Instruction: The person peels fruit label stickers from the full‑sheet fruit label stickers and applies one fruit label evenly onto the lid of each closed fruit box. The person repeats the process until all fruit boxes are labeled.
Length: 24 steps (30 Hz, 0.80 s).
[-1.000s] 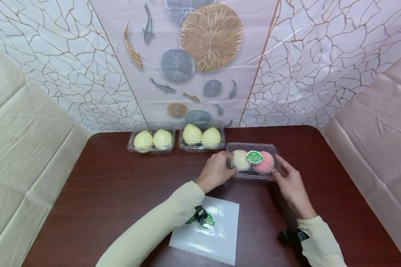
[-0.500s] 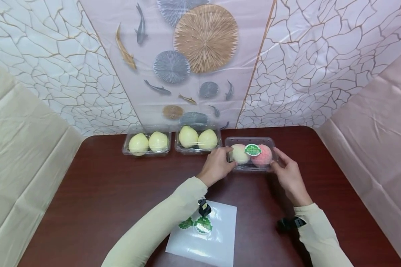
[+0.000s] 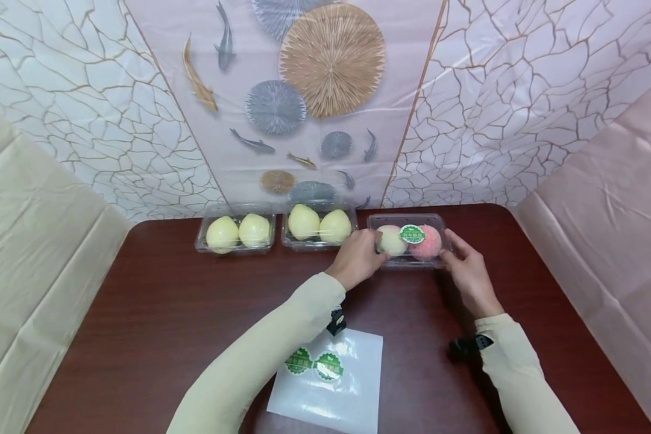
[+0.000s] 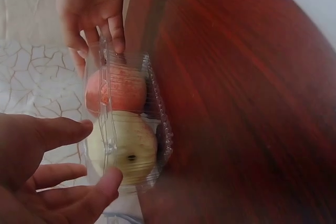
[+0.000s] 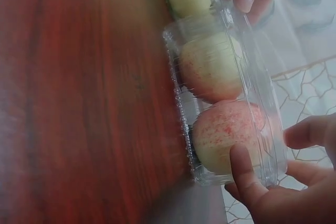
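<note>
A clear plastic fruit box [image 3: 407,261] stands at the back right of the table with two peaches inside. One peach [image 3: 392,241] is pale; the other, a pink peach [image 3: 426,242], lies to its right. A round green-and-white sticker [image 3: 412,234] is on the lid, over the space between them. My left hand [image 3: 358,256] grips the box's left end, thumb at the near side. At the opposite end my right hand [image 5: 294,177] holds the box between thumb and fingers. Whether the box's base touches the table is unclear.
Two more clear boxes, the far-left box [image 3: 235,248] and the middle box [image 3: 319,243], each hold two pale yellow fruits along the back edge. A white sticker sheet [image 3: 325,407] with green stickers lies near the front, partly under the left forearm. Patterned cloth walls surround the table.
Both hands have moved the box with the two peaches away from me, towards the back edge, roughly level with the other boxes. The view has shifted slightly.
</note>
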Tool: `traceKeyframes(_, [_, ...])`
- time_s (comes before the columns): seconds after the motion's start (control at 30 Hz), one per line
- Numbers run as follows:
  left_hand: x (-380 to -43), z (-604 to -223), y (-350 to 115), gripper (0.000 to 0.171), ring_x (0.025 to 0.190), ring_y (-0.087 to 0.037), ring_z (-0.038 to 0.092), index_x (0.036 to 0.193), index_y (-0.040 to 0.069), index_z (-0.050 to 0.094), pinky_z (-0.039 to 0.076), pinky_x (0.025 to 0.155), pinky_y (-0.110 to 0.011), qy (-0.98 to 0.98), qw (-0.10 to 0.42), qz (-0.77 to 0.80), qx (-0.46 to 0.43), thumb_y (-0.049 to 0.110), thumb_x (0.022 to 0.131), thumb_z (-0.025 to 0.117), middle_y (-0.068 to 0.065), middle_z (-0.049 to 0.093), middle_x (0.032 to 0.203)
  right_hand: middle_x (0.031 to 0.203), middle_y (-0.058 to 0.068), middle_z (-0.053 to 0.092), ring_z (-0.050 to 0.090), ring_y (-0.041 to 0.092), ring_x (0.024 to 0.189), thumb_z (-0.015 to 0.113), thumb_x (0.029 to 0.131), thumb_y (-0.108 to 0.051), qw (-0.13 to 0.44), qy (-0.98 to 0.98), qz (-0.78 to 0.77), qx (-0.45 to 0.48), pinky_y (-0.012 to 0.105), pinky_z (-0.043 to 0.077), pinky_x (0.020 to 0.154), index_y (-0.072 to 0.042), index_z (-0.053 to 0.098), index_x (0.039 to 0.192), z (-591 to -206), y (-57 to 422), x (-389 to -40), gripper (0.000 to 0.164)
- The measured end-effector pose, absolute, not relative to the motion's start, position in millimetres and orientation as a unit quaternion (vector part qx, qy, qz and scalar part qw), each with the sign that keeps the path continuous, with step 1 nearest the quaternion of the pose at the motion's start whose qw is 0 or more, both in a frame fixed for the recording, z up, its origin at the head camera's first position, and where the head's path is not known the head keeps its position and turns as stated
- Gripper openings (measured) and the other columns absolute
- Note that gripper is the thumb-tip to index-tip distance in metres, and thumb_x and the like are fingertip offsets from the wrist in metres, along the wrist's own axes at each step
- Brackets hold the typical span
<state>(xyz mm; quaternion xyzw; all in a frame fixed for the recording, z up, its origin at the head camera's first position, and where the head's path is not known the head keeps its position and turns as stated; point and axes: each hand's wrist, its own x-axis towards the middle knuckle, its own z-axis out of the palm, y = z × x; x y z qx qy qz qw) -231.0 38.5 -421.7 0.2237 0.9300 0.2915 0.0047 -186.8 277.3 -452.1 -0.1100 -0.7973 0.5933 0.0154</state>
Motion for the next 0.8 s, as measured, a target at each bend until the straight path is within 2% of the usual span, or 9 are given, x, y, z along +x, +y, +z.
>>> traceKeyframes(0.17, [-238.7, -423.2, 42.4, 0.035, 0.074, -0.015, 0.060, 0.121, 0.002, 0.076, 0.050, 0.070, -0.027, 0.929, 0.005, 0.306, 0.210, 0.021, 0.092, 0.084, -0.003, 0.071, 0.078, 0.171, 0.016, 0.028, 0.063, 0.003, 0.097, 0.048, 0.111, -0.013, 0.010, -0.790, 0.603, -0.113, 0.014, 0.055, 0.080, -0.012, 0.027, 0.168, -452.0, 280.2, -195.0, 0.061])
traceKeyframes(0.3, [-241.6, -423.6, 44.9, 0.038, 0.084, -0.016, 0.063, 0.124, 0.001, 0.075, 0.053, 0.078, -0.030, 0.931, -0.002, 0.301, 0.207, 0.021, 0.093, 0.083, -0.008, 0.077, 0.096, 0.171, 0.016, 0.030, 0.058, 0.017, 0.120, 0.047, 0.110, -0.010, 0.018, -0.785, 0.612, -0.100, 0.016, 0.056, 0.083, -0.015, 0.027, 0.168, -449.7, 280.5, -200.6, 0.062])
traceKeyframes(0.37, [-243.2, -424.6, 45.2, 0.033, 0.085, -0.017, 0.063, 0.121, 0.002, 0.077, 0.053, 0.080, -0.031, 0.932, -0.009, 0.296, 0.211, 0.020, 0.094, 0.082, -0.009, 0.077, 0.099, 0.171, 0.015, 0.030, 0.051, 0.023, 0.133, 0.046, 0.110, -0.010, 0.020, -0.783, 0.614, -0.095, 0.017, 0.056, 0.085, -0.015, 0.027, 0.168, -450.2, 280.3, -203.8, 0.061])
traceKeyframes(0.43, [-244.5, -425.1, 46.0, 0.029, 0.084, -0.017, 0.063, 0.118, 0.002, 0.077, 0.053, 0.079, -0.032, 0.931, -0.017, 0.295, 0.214, 0.019, 0.095, 0.081, -0.009, 0.077, 0.099, 0.171, 0.014, 0.030, 0.047, 0.023, 0.138, 0.046, 0.110, -0.011, 0.018, -0.781, 0.617, -0.096, 0.016, 0.055, 0.086, -0.015, 0.028, 0.168, -450.7, 280.5, -206.3, 0.060])
traceKeyframes(0.53, [-247.2, -426.5, 47.9, 0.024, 0.080, -0.017, 0.061, 0.115, 0.002, 0.077, 0.052, 0.077, -0.032, 0.930, -0.020, 0.296, 0.218, 0.017, 0.096, 0.079, -0.008, 0.074, 0.094, 0.172, 0.013, 0.029, 0.053, 0.020, 0.130, 0.047, 0.111, -0.013, 0.016, -0.767, 0.633, -0.102, 0.017, 0.056, 0.087, -0.015, 0.029, 0.168, -454.0, 282.6, -209.7, 0.060])
traceKeyframes(0.67, [-251.0, -427.7, 51.0, 0.032, 0.084, -0.017, 0.062, 0.124, 0.001, 0.075, 0.052, 0.078, -0.031, 0.928, -0.014, 0.302, 0.215, 0.018, 0.098, 0.077, -0.010, 0.075, 0.102, 0.172, 0.016, 0.027, 0.060, 0.012, 0.106, 0.048, 0.111, -0.011, 0.023, -0.730, 0.675, -0.106, 0.018, 0.057, 0.084, -0.015, 0.029, 0.168, -460.3, 286.5, -215.5, 0.060])
traceKeyframes(0.8, [-254.7, -428.3, 52.2, 0.039, 0.087, -0.018, 0.063, 0.135, 0.000, 0.070, 0.052, 0.080, -0.030, 0.932, -0.008, 0.302, 0.201, 0.017, 0.100, 0.075, -0.012, 0.075, 0.113, 0.173, 0.015, 0.024, 0.059, 0.010, 0.105, 0.049, 0.111, -0.012, 0.018, -0.711, 0.696, -0.094, 0.017, 0.057, 0.084, -0.014, 0.027, 0.168, -464.2, 287.6, -222.5, 0.061])
